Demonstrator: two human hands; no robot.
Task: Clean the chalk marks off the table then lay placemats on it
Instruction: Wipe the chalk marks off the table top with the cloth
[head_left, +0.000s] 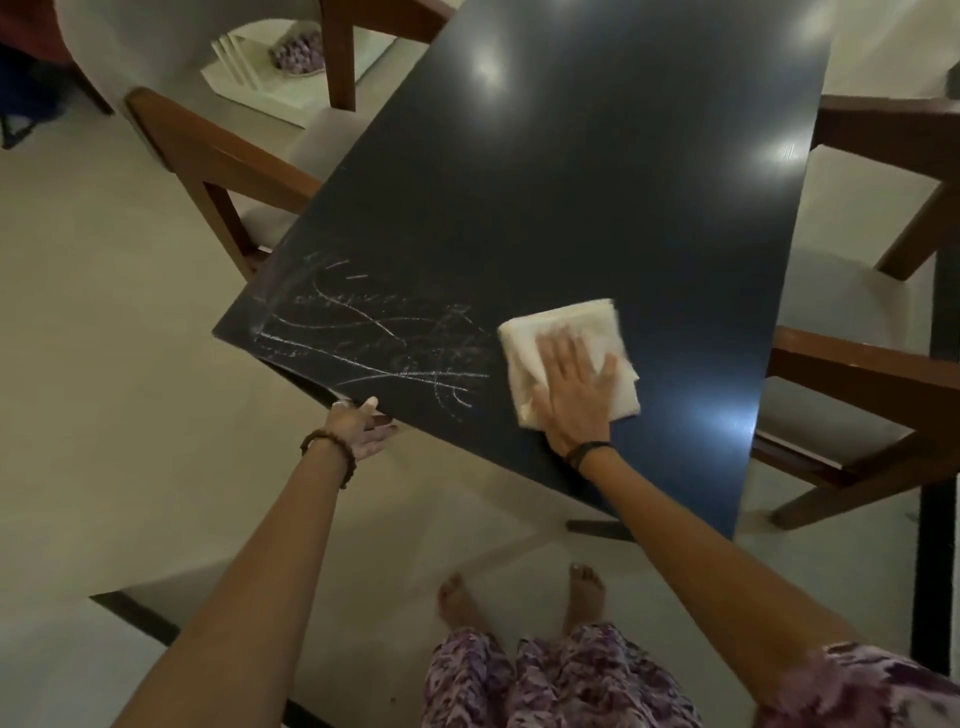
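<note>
A dark glossy table (571, 208) fills the middle of the view. White chalk marks (374, 332) cover its near left corner. A folded cream cloth (561, 327) lies flat on the table just right of the marks. My right hand (571, 389) presses on the cloth with straight, spread fingers. My left hand (361, 428) holds the near edge of the table below the marks, thumb on top and fingers under the edge. No placemats are in view.
Wooden chairs stand around the table: one at the left (208, 161), one at the far left end (363, 31), two at the right (872, 410). My bare feet (519, 592) stand on the pale floor at the table's near edge.
</note>
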